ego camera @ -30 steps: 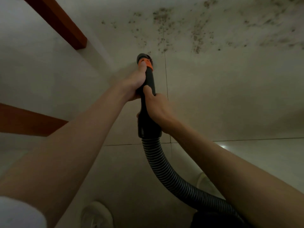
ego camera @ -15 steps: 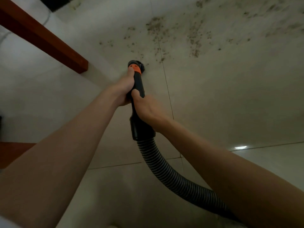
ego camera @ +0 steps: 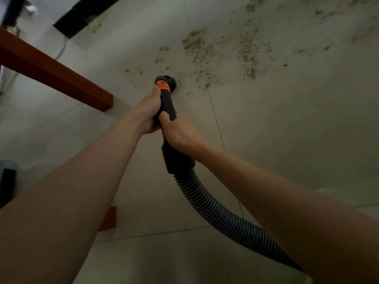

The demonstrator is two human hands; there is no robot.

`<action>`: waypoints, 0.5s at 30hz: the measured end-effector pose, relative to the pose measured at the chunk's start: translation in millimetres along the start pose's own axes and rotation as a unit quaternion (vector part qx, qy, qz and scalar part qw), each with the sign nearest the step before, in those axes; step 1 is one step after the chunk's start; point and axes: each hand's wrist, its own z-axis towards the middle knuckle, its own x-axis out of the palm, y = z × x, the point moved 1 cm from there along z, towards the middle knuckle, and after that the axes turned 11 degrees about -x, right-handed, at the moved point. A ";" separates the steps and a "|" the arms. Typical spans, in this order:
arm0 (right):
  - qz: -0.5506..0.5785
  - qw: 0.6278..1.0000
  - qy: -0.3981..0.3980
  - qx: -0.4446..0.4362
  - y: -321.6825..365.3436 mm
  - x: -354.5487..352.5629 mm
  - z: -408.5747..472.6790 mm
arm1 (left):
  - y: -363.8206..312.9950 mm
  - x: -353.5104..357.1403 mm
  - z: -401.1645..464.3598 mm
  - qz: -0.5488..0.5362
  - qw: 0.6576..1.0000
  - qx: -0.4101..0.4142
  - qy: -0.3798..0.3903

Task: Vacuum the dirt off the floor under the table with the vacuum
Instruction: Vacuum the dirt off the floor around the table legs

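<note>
2 hands are on the vacuum wand (ego camera: 167, 103), which sits near the middle of my view with its long axis running from about 6 o'clock up to 12 o'clock, leaning a touch toward 11. Its nozzle (ego camera: 166, 81) points away from me at 12 o'clock and meets the pale tiled floor (ego camera: 287, 140), right at the near edge of the dirt (ego camera: 249, 56).

That wand is a black tube with an orange collar (ego camera: 164, 87) just behind the round mouth. Lower down it widens into a thicker black cuff (ego camera: 178, 160), and from there a ribbed grey-black hose (ego camera: 215, 208) curves off toward 5 o'clock under my right forearm.

My left hand (ego camera: 148, 111) grips the tube just below the orange collar, fingers wrapped round it from the 9 o'clock side. My right hand (ego camera: 180, 134) clasps the tube directly behind the left, thumb lying up along the black plastic, the other fingers curled out of sight behind it. Both hands touch each other.

Brown specks of dirt spread from 12 o'clock across to 2 o'clock. 1 reddish-brown wooden table rail (ego camera: 55, 72) crosses at 10 o'clock, and a second wooden end (ego camera: 108, 219) shows at 7 o'clock beside my left arm.
</note>
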 end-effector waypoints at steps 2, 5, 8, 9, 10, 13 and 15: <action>0.021 1.000 -0.001 -0.008 0.8 -2.9 9.2 | -5.6 -0.4 4.0 0.001 1.000 0.009 0.000; 0.035 0.999 -0.005 -0.018 5.1 -8.2 22.3 | -16.2 -0.4 8.1 -0.005 1.000 0.027 -0.001; 0.051 0.999 -0.007 -0.015 8.8 -8.2 35.5 | -25.4 -1.0 11.8 0.000 0.999 0.036 -0.007; 0.058 0.998 -0.004 -0.013 10.1 -7.4 38.6 | -27.8 -1.2 13.7 0.001 0.999 0.037 -0.008; 0.063 0.998 -0.002 -0.011 10.4 -6.7 40.7 | -29.3 -1.4 14.8 0.003 0.999 0.037 -0.009; 0.061 0.998 0.001 -0.001 7.0 -5.7 38.4 | -27.0 -1.8 15.3 0.014 0.999 0.033 -0.010; 0.059 0.998 0.006 0.010 2.0 -4.7 30.7 | -20.3 -0.9 12.9 0.016 0.999 0.034 -0.004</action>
